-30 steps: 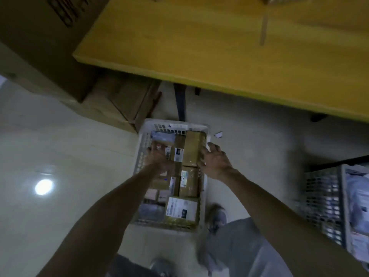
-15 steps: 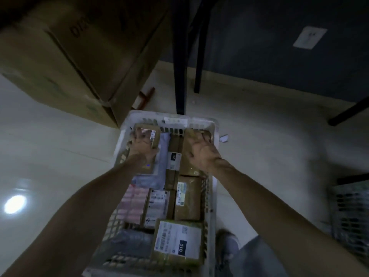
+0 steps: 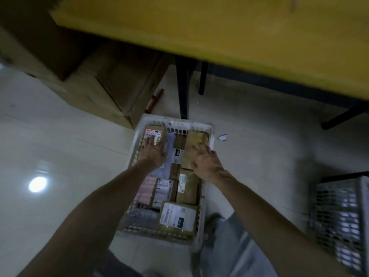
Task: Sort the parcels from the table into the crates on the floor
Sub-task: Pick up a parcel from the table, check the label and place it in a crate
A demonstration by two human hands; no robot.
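Head view, looking down at the floor. White slotted crate [image 3: 212,134] stands on pale tile just below the yellow bench [image 3: 219,37], whose edge runs across the top of the frame from 10 to 3 o'clock. Dark bench leg [image 3: 182,90] meets the floor at the crate's 12 o'clock rim.

Crate packed with parcels. Left hand [image 3: 151,151] lies flat on a brown labelled parcel [image 3: 155,131] in the crate's 11 o'clock corner; fingers [image 3: 148,139] straight and slightly spread, pressing down on the white label. Right hand [image 3: 205,159] rests on a tan taped parcel [image 3: 196,138] in the 1 o'clock corner; fingers loosely bent over its top. Cannot tell whether they pinch it or merely press; image soft there.

Between the two hands: a grey poly bag [image 3: 170,140] and a narrow brown box with a dark tag [image 3: 178,154]. Toward 6 o'clock in the crate: pink wrapped packet [image 3: 146,189], a white-labelled box [image 3: 164,191], another tan box [image 3: 186,186], and a large-labelled parcel [image 3: 177,215] at the near rim.

Cardboard cartons [image 3: 111,82] stacked at 10 o'clock of the crate. A second mesh crate [image 3: 339,216] stands well apart at 3 o'clock, holding pale items, blurred. Paper scrap [image 3: 222,137] on the tile just beside the first crate's 2 o'clock corner. Light glare [image 3: 38,183] on the floor at 9 o'clock. Person's grey trouser leg [image 3: 229,246] at 5 o'clock.
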